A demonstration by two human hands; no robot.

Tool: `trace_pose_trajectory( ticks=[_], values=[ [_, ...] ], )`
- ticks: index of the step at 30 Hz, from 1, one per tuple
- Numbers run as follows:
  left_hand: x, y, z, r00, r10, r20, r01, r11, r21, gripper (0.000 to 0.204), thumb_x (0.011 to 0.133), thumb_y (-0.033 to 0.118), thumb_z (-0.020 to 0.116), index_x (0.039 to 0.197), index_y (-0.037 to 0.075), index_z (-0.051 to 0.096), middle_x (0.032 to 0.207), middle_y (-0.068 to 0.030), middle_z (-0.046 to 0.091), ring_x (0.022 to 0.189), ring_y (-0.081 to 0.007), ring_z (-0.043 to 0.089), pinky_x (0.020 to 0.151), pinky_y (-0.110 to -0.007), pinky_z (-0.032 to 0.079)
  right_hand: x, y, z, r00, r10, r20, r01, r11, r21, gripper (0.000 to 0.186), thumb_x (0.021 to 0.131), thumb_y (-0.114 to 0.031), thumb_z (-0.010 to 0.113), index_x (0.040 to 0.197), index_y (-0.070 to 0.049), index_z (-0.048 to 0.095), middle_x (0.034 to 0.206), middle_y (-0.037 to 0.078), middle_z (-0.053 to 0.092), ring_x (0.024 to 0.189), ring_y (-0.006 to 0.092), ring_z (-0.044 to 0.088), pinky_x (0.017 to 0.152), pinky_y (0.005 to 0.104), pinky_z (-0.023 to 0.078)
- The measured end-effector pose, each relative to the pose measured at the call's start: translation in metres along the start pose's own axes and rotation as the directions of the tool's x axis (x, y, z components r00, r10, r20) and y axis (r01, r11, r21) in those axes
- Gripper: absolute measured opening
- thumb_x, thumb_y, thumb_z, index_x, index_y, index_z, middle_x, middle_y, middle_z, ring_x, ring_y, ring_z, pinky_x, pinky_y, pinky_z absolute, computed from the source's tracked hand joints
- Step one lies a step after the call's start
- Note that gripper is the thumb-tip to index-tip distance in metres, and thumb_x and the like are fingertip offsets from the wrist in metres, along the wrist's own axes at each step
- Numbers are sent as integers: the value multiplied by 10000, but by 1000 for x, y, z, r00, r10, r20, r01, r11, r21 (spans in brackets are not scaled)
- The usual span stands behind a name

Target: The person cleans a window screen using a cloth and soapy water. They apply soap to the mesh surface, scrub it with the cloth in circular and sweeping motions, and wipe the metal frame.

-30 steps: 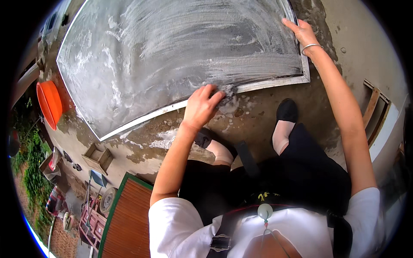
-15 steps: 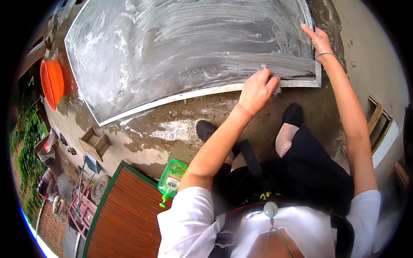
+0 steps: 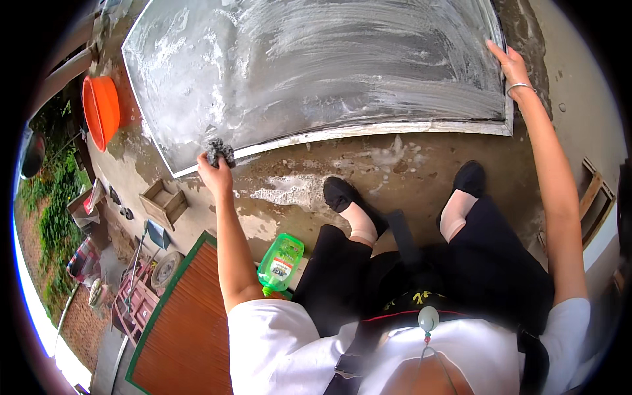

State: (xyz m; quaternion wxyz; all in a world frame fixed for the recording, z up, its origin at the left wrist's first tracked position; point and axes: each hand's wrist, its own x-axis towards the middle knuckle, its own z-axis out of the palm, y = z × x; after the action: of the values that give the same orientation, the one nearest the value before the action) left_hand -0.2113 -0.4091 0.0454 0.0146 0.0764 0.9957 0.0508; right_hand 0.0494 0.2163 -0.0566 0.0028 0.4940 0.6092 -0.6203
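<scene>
A large mesh window screen point(image 3: 316, 72) in a white frame is smeared with suds. It fills the upper middle of the head view, and its far edge is cut off. My left hand point(image 3: 216, 176) is closed on a grey steel wool scrubber point(image 3: 220, 152), at the near frame bar close to the left corner. At the right, my right hand point(image 3: 511, 64) holds the screen's side bar, with the thumb over the top and the other fingers partly hidden.
A green pump bottle point(image 3: 281, 261) stands by my left arm, beside a brown corrugated top point(image 3: 178, 322). An orange basin point(image 3: 101, 113) and a small wooden stool point(image 3: 162, 203) are at the left. A wooden frame point(image 3: 594, 191) lies at the right. The concrete ground is wet.
My left hand has swept the scrubber leftward along the near bar, from the right part to near the left corner. My right hand keeps its hold, and the view has shifted slightly.
</scene>
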Motion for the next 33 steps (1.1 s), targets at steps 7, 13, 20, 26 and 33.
trace_pose_trajectory(
  ticks=[7,13,20,26,33],
  values=[
    [-55,41,92,842,-522,139,528,740,-417,484,768,133,655,1172,0,424,1099,-231,541,1033,-322,523,924,-382,388,5,-1,3,1000,-12,8,12,1000,8,476,804,-388,684,1079,-8,609,981,31,617,863,118,558,786,285,434],
    [-109,140,115,871,-390,298,490,637,-596,434,806,68,590,1187,-6,396,1108,-203,523,1006,-286,520,917,-356,386,1,3,-6,997,67,-32,-65,997,52,506,788,-393,700,1100,-6,609,1027,47,620,906,137,563,834,275,418],
    [-48,39,95,583,-808,87,629,381,-678,448,755,-16,540,1179,9,397,1074,-186,536,856,-293,606,699,-401,545,-6,11,0,994,99,-45,-99,995,-1,553,775,-410,708,1123,2,588,1019,52,623,942,148,566,888,290,408],
    [-26,69,60,948,-304,-95,212,825,-524,401,821,119,597,1167,-22,454,1037,-174,567,915,-258,551,853,-342,430,-19,-18,12,987,160,8,-159,982,-101,715,790,-521,631,1261,-2,490,1257,139,526,1173,229,467,1011,378,306],
    [-57,279,63,936,299,185,-30,593,-805,298,809,9,595,1094,17,507,985,-86,542,890,-187,534,809,-288,431,-46,38,-58,946,244,215,-205,961,-186,472,917,-446,484,1087,-15,578,962,74,630,869,138,587,796,279,482]
  ],
)
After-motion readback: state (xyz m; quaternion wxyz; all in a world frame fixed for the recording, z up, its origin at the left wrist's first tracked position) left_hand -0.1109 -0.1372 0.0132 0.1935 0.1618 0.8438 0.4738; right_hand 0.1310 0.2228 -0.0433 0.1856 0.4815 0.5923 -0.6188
